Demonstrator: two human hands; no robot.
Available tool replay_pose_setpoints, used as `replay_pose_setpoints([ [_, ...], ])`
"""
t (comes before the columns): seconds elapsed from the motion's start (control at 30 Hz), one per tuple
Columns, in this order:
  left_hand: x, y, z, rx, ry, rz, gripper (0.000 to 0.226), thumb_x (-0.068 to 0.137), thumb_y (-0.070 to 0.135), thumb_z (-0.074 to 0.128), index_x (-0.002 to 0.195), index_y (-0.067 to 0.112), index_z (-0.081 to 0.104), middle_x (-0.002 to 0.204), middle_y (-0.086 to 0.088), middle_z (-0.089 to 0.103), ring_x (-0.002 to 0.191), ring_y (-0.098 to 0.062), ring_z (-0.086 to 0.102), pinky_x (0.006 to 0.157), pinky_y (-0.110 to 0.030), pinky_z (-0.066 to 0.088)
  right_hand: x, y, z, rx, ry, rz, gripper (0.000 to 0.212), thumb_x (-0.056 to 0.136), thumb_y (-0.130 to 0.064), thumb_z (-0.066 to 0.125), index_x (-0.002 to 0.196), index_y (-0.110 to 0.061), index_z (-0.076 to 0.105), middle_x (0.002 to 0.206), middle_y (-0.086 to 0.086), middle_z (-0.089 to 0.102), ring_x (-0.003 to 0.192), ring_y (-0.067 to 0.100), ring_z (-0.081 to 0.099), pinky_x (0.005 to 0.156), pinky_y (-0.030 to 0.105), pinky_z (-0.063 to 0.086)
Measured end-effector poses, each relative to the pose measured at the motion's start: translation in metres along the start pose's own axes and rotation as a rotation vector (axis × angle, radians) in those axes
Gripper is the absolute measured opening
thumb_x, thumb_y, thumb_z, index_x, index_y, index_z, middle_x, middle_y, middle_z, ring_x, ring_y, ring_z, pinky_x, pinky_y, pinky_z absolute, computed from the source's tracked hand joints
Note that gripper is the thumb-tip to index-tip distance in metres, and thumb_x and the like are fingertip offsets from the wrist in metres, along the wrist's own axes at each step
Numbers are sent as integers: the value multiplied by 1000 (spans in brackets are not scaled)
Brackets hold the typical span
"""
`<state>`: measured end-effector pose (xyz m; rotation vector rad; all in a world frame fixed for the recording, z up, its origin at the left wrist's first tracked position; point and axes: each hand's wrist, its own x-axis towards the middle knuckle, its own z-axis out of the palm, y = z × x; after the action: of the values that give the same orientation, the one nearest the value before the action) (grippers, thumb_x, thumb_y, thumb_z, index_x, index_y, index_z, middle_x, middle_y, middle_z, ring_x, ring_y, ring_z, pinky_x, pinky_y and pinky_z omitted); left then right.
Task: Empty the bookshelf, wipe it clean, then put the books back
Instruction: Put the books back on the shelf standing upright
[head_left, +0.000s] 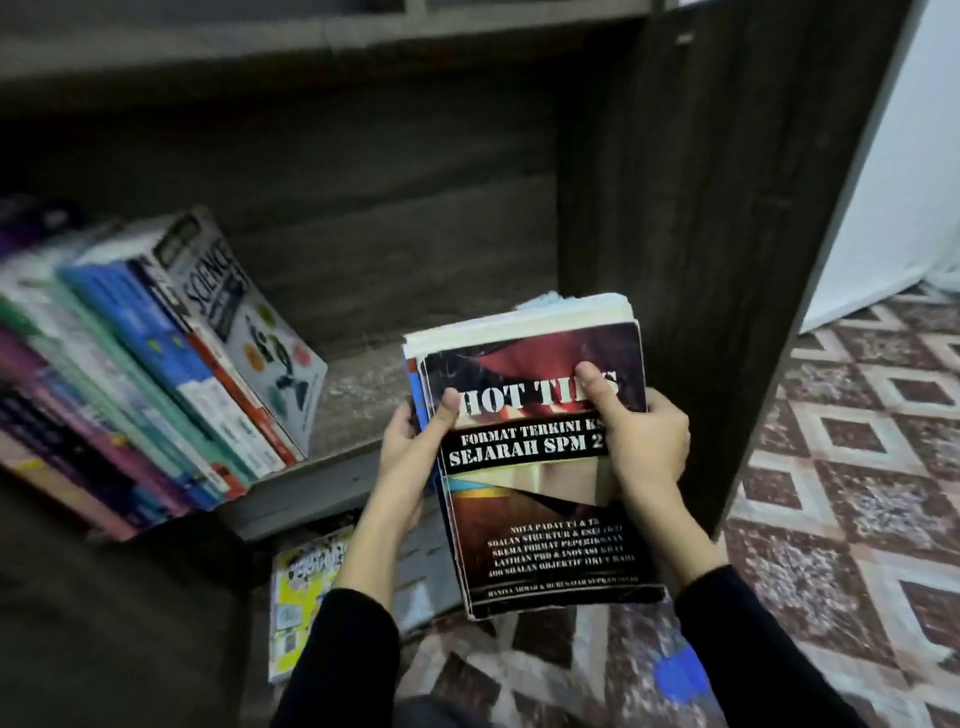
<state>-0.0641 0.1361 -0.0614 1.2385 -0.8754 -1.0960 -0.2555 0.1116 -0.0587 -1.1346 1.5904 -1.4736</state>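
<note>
Two hands on this one. The left hand (410, 452) grips the left edge of the stack of books (545, 499) with its thumb over the black cover. The right hand (647, 441) clamps the right edge, thumb pressed across the title.

The stack is held in the air at mid-frame, just in front of the bookshelf (363, 156). Its far end seems to reach over the shelf board (353, 400). That board looks dusty, so my read is emptying rather than restocking.

The stack holds several books of uneven size, stepped at the top. It wants a firm squeeze from both sides and fingers underneath, or the inner ones could slide out.

The dark side panel (701, 208) stands just right of the stack, so that corner is tight. At the left of the frame the leaning books (182, 364) tilt toward the bare gap. A yellow book (306, 587) lies on the floor at lower centre, beneath the left forearm. The patterned carpet (857, 467) at lower right offers the open room to set down.
</note>
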Motion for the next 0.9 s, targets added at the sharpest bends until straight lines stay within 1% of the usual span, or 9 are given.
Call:
replay_pose_setpoints([
  [0.1, -5, 1, -20, 99, 23, 2, 105, 47, 75, 71, 131, 15, 51, 129, -7, 59, 115, -19, 57, 104, -39, 42, 15, -32, 23, 61, -41, 9, 68, 53, -82, 65, 73, -16, 68, 70, -6, 70, 73, 13, 66, 71, 33, 50],
  [0.13, -7, -1, -26, 112, 8, -30, 103, 51, 74, 70, 132, 13, 50, 129, -8, 59, 116, -20, 57, 104, -39, 42, 19, -43, 32, 86, -54, 19, 73, 50, -85, 64, 75, -16, 69, 72, -5, 71, 74, 14, 67, 73, 34, 52],
  [0.27, -9, -2, -31, 105, 75, -92, 37, 78, 48, 61, 104, 24, 56, 111, 3, 65, 100, -13, 59, 92, -26, 43, 38, -66, 66, 129, -126, 99, 67, 58, -79, 67, 76, -15, 68, 73, -5, 69, 71, 10, 62, 68, 27, 47],
  [0.33, 3, 0, -34, 140, 149, -88, 50, 66, 65, 62, 95, 24, 59, 103, 5, 69, 99, -14, 62, 99, -32, 43, 49, -70, 85, 102, -190, 112, 71, 53, -82, 67, 77, -15, 66, 79, -3, 70, 78, 15, 64, 77, 32, 51],
  [0.43, 23, -2, -40, 103, 203, -146, 66, 60, 70, 64, 95, 14, 68, 88, -2, 73, 86, -22, 68, 87, -37, 53, 77, -62, 115, 15, -340, 83, 89, 35, -89, 65, 81, -14, 70, 84, 1, 73, 83, 22, 70, 87, 42, 54],
  [0.53, 41, -3, -43, 84, 210, -261, 60, 78, 59, 61, 99, 4, 61, 87, -3, 69, 80, -18, 65, 75, -29, 50, 90, -68, 135, -82, -473, 128, 47, 65, -54, 78, 77, -11, 64, 78, 3, 69, 70, 19, 65, 66, 29, 55],
  [0.6, 51, -7, -47, 70, 224, -315, 85, 72, 67, 61, 123, 0, 52, 119, -9, 63, 108, -25, 59, 95, -36, 44, 97, -67, 148, -197, -556, 154, 20, 79, -24, 71, 83, -8, 60, 80, 7, 65, 64, 19, 60, 53, 24, 47],
  [0.67, 60, -12, -51, 37, 237, -330, 98, 73, 67, 60, 141, 0, 37, 143, -13, 44, 130, -30, 43, 107, -41, 32, 104, -58, 159, -284, -607, 144, 4, 77, -6, 63, 79, -5, 60, 81, 12, 63, 63, 21, 57, 54, 24, 44],
  [0.9, 84, -30, -52, 29, 271, -352, 83, 84, 58, 56, 142, 1, 36, 146, -13, 40, 133, -29, 39, 109, -40, 30, 127, -29, 184, -425, -642, 142, 22, 74, 8, 67, 65, -7, 55, 66, 6, 56, 59, 17, 52, 51, 24, 40],
])
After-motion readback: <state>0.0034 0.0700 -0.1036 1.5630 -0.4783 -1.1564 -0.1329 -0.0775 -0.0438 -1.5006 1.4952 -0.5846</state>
